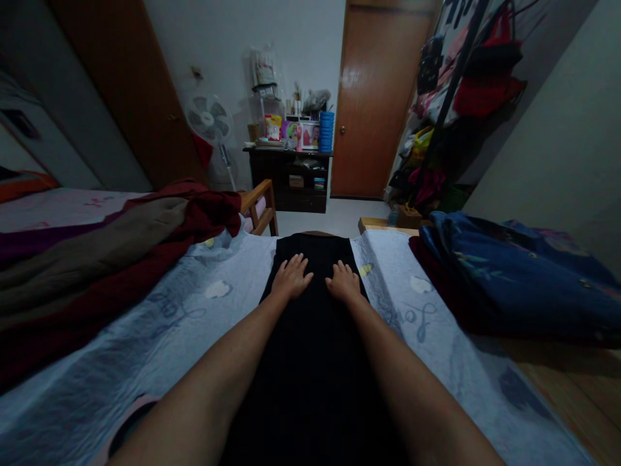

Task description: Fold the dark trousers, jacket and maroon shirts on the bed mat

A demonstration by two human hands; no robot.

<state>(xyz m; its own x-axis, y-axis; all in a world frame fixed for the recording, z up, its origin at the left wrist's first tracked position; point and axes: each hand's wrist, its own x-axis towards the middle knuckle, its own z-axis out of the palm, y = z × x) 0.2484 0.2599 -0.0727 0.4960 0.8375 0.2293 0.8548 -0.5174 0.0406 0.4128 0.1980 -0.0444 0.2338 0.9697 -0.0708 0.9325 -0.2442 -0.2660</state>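
Observation:
A long black garment lies stretched out over a light blue patterned sheet, its narrower end pointing away from me. What kind of garment it is, I cannot make out. My left hand rests flat on its left side near the far end, fingers spread. Across from it, my right hand presses flat on the right side, its fingers also apart. Neither hand grips the cloth. Both forearms reach forward along the garment's two sides.
At the right sits a stack of folded blue clothes. Dark red and brown cloths are heaped on the left. Beyond the bed stand a white fan, a dark cabinet and a wooden door. Bags hang at the right.

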